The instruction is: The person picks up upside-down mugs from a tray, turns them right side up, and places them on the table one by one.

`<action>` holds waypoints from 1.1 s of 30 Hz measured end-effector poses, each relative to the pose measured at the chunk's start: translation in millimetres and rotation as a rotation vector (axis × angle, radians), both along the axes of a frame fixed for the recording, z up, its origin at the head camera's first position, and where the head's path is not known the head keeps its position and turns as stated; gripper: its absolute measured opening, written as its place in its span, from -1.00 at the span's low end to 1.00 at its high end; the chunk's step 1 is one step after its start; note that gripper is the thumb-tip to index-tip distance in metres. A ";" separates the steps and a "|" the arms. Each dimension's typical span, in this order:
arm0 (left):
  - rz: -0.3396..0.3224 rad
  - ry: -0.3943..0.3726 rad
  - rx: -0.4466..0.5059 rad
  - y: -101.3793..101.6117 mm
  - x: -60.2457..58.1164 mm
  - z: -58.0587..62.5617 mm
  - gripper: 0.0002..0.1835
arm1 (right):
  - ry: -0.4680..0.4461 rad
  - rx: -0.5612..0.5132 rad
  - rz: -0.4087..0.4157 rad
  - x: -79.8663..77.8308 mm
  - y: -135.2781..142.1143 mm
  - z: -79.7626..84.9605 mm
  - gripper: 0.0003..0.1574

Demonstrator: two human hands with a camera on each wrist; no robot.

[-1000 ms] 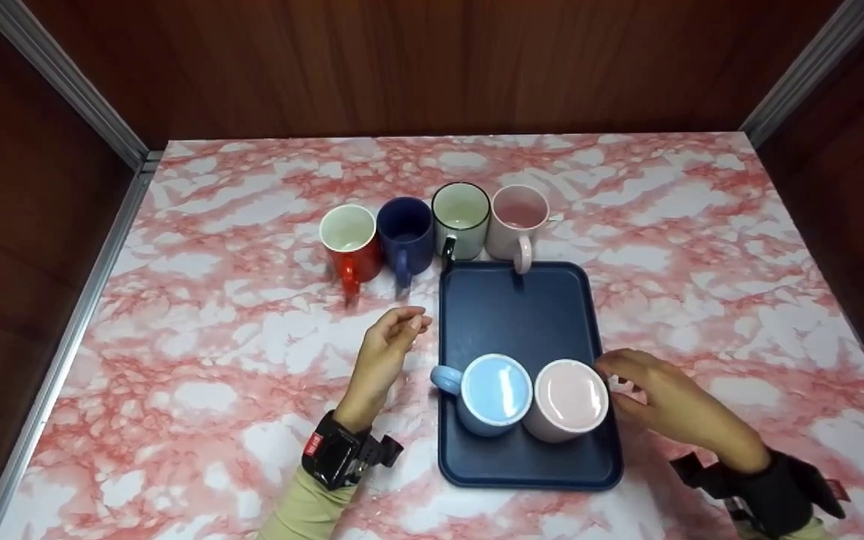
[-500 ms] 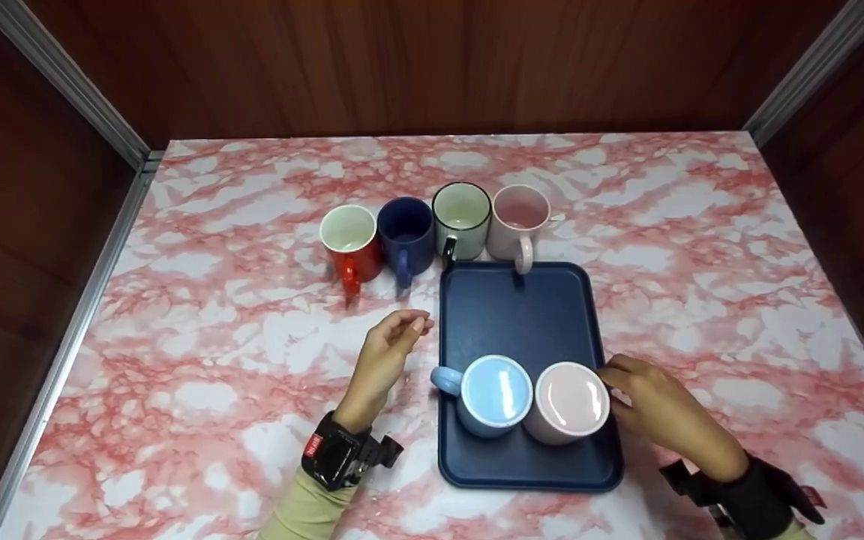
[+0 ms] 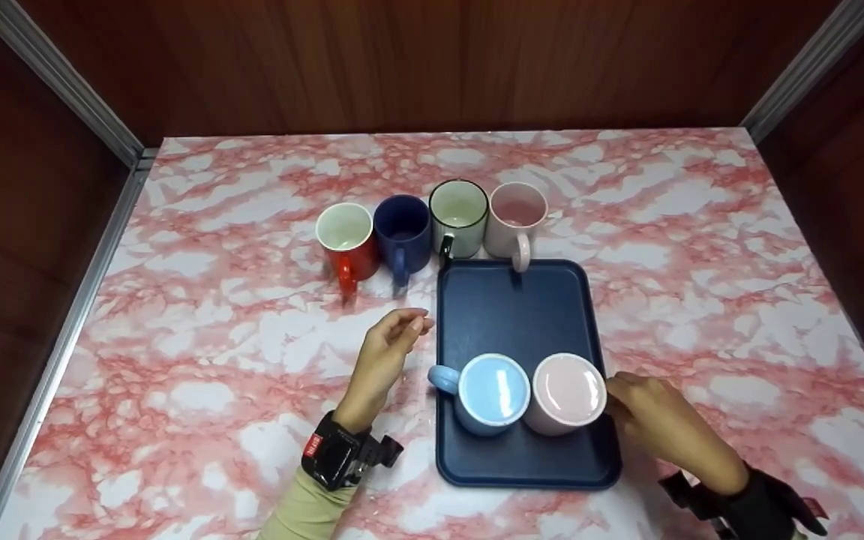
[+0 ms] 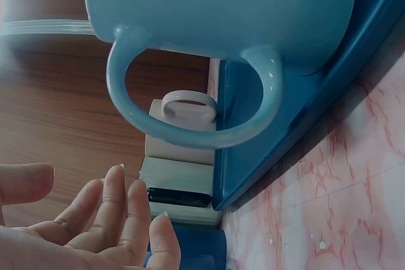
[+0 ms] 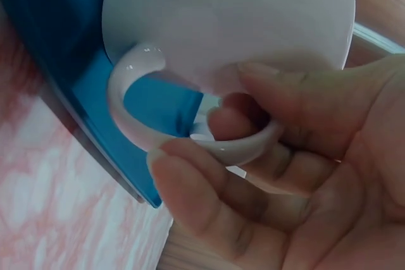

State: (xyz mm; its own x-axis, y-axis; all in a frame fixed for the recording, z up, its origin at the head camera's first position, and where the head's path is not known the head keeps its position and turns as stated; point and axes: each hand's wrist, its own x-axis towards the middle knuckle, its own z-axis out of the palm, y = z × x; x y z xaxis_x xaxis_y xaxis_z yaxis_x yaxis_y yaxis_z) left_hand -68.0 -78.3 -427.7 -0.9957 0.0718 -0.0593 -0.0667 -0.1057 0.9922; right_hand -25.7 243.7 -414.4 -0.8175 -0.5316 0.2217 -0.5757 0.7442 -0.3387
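Note:
On the dark blue tray (image 3: 518,311), a light blue mug (image 3: 493,390) and a pale pink mug (image 3: 570,390) stand upside down side by side. My right hand (image 3: 668,424) grips the pink mug's handle (image 5: 136,118), with a finger through the loop and the thumb against the mug wall. That handle is hidden behind the hand in the head view. My left hand (image 3: 381,360) hovers left of the tray with loosely bent fingers (image 4: 111,210), holding nothing. The light blue mug's handle (image 3: 445,379) points left, apart from that hand.
Behind the tray stands a row of upright mugs: red (image 3: 349,240), dark blue (image 3: 403,236), white with a black rim (image 3: 460,217) and pink (image 3: 516,221). Their handles face me. Wooden panels (image 3: 432,67) enclose the marbled table (image 3: 214,300).
My right hand has closed in on the pink mug's handle, its fingers curling further. The pink mug has shifted slightly toward the back of the tray. My left hand has barely moved.

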 end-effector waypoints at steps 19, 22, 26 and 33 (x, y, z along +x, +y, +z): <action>0.046 -0.006 0.003 -0.9 -2.5 -0.9 -0.71 | -0.028 -0.239 -0.189 3.5 1.9 -4.9 -0.71; 0.017 -0.015 -0.023 -0.3 -2.2 0.0 -0.72 | -0.159 -0.303 -0.275 3.8 2.7 3.0 -0.81; -0.002 -0.023 -0.023 0.5 -1.3 2.7 -0.75 | -0.310 -0.424 -0.388 3.0 2.9 13.7 -0.87; -0.020 -0.005 -0.024 2.1 -0.4 6.0 -0.74 | -0.360 -0.598 -0.463 0.4 -0.7 24.1 -0.84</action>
State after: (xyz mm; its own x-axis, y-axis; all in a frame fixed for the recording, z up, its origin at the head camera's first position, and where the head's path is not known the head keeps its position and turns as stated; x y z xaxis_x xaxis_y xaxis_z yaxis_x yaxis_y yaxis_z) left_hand -68.3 -76.2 -421.7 -0.9937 0.0905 -0.0660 -0.0733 -0.0801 0.9941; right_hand -25.3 243.1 -390.3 -0.9991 -0.0008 0.0432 -0.0374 0.5155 -0.8561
